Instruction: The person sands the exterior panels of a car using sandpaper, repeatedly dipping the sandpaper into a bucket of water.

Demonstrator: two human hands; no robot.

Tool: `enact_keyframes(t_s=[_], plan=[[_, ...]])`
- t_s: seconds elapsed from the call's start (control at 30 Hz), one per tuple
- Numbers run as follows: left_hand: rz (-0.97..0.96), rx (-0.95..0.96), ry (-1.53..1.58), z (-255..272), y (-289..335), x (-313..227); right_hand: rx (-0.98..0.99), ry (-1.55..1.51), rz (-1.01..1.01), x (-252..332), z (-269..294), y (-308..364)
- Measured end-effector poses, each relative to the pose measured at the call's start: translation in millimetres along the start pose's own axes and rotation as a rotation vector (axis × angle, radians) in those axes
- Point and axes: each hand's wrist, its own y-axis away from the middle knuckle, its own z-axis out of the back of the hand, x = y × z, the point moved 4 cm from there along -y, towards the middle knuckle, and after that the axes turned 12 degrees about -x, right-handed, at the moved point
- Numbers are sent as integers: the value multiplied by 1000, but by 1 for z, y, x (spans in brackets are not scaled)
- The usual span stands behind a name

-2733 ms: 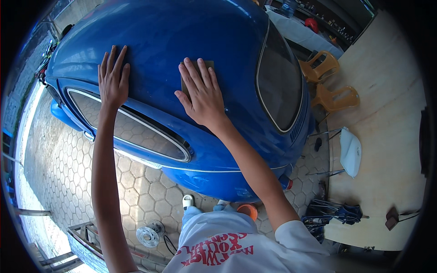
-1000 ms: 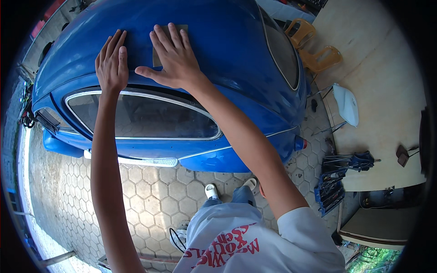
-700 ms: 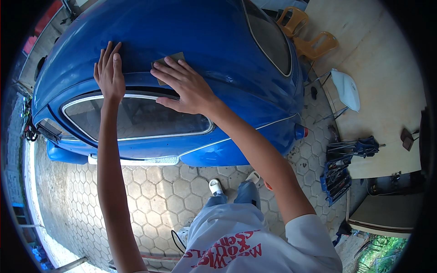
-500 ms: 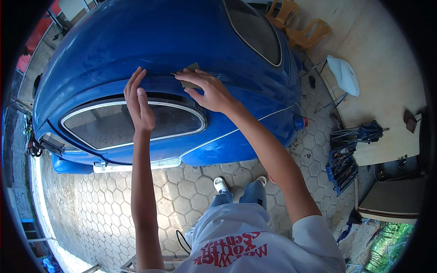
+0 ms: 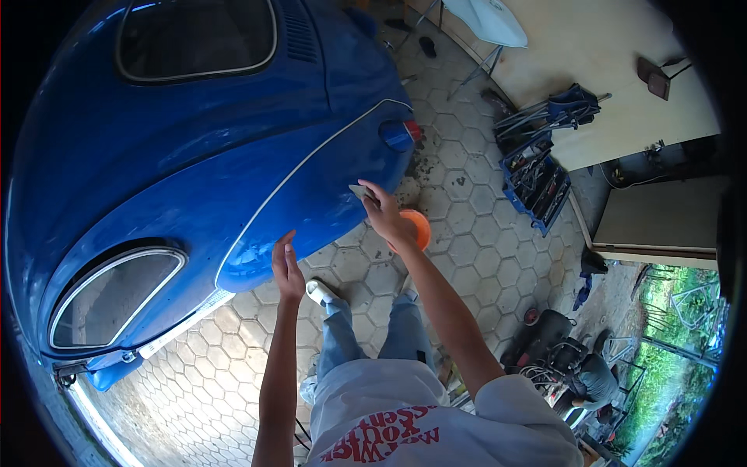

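A rounded blue car (image 5: 179,175) stands in front of me, its rear fender (image 5: 334,183) nearest my hands. Between the thumb and fingers of my right hand (image 5: 383,214) is a small greyish sheet that looks like sandpaper (image 5: 359,191), raised over the fender's lower edge. My left hand (image 5: 287,267) is empty, its fingers stretched out and the thumb apart, close to the fender's front part. Whether either hand touches the paint I cannot tell. An orange bucket (image 5: 420,226) sits on the paving, partly hidden behind my right wrist.
Hexagonal paving (image 5: 475,233) surrounds my feet. To the right lies an open blue toolbox (image 5: 537,191) full of tools. A white chair (image 5: 490,19) is at the far side, and dark machinery (image 5: 545,338) stands at the lower right. The car carries a red tail light (image 5: 412,130).
My view has turned right toward the car's rear. Both hands have left the roof edge above the side window and come lower, by the rear fender. The sheet stays in my right hand.
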Motion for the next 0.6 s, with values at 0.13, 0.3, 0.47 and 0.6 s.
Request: enact_keyframes(t_s=[0.13,0.3,0.47,0.6], plan=[[423,198,30,-130,101,126,-197,64,-214,-182,98,82],[508,463,-17,-283,205,279,-280,32,-743,-377,145,157],[916,377,50,-422,258,414,-144,156,-633,-560,138,166],[927,284,-167,-471,194,561,157,678,-194,-648,58,97]])
